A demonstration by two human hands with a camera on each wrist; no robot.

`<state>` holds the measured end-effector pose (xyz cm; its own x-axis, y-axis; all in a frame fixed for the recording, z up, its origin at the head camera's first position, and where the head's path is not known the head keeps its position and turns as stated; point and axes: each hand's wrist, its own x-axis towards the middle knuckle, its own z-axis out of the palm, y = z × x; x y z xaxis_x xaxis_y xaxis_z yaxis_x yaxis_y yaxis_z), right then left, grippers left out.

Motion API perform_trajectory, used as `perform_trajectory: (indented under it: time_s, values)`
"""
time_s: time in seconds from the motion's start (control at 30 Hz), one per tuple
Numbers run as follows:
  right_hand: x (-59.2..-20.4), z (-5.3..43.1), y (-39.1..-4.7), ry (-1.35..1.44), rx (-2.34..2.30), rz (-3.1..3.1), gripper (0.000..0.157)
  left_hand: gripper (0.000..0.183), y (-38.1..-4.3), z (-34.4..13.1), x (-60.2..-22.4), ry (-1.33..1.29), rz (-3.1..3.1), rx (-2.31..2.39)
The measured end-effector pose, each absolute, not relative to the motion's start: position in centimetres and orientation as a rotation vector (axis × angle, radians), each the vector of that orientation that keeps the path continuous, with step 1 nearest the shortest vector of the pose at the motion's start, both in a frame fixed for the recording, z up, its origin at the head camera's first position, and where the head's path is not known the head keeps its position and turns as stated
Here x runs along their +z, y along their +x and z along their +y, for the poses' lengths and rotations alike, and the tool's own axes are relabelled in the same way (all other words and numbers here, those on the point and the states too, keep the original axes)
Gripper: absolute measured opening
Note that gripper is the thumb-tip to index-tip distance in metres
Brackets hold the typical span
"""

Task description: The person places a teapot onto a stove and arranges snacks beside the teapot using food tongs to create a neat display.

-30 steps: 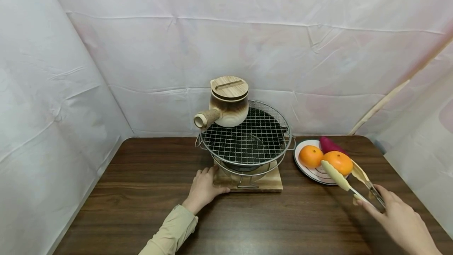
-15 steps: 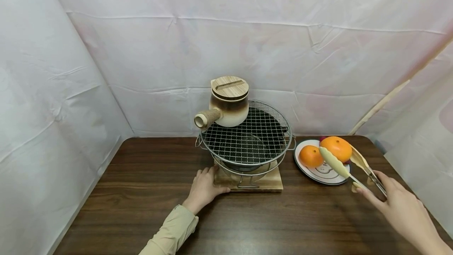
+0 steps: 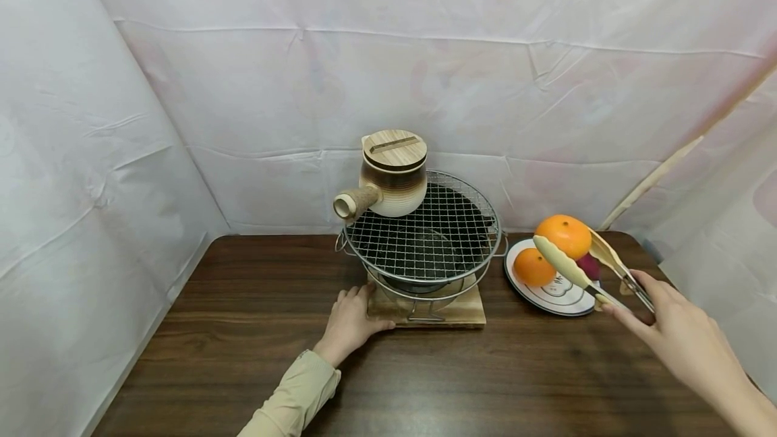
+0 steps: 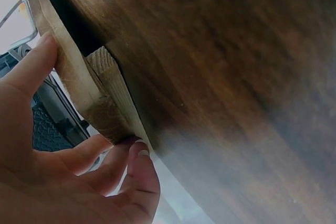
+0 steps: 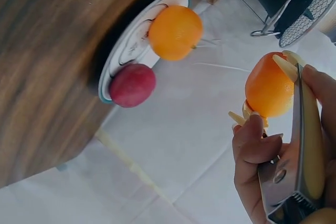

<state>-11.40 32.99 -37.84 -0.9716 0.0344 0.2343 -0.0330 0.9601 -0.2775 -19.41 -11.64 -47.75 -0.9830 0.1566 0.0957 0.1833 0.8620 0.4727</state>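
My right hand (image 3: pixel 686 332) grips a pair of metal tongs (image 5: pixel 294 166) with cream-coloured tips. Between those tips an orange (image 3: pixel 563 237) is held up above the white plate (image 3: pixel 540 299), clear of it in the right wrist view. On the plate lie a second orange (image 5: pixel 175 32) and a purplish-red, rounded food piece (image 5: pixel 133 85), partly hidden in the head view. My left hand (image 3: pixel 347 326) holds the near left corner of a wooden board (image 3: pixel 461 309), thumb along the front edge and fingers at the side. The board carries a round grill stove.
The stove's wire grate (image 3: pixel 425 248) fills the middle of the table, with loop handles at its sides. A clay pot (image 3: pixel 397 194) with a wooden lid stands at its back left, its handle pointing left and forward. White cloth (image 3: pixel 255 86) hangs behind the table.
The tongs have lifted the orange off the plate and carried it up and a little left, uncovering more of the plate. The left hand and the stove have stayed put.
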Motion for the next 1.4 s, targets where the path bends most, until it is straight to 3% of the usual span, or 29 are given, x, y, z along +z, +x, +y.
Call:
perform_trajectory:
  time_s: [0.33, 0.63, 1.13, 1.4]
  values:
    - [-36.2, 32.3, -12.0, 0.013, 0.399, -2.881, 0.078, 0.088, -19.3, -11.7, -47.5, -0.266, -2.987, -0.751]
    - [-34.4, 31.2, -12.9, 0.082, 0.412, -2.839, 0.070, 0.088, -19.2, -11.6, -47.4, -0.254, -2.990, -0.738]
    - [-32.6, 29.5, -14.1, 0.088, 0.361, -2.899, 0.085, 0.089, -19.3, -11.7, -47.4, -0.241, -2.998, -0.738]
    - [-31.8, 28.6, -15.2, 0.172, 0.307, -2.899, 0.084, 0.089, -19.3, -11.6, -47.6, -0.249, -2.983, -0.745]
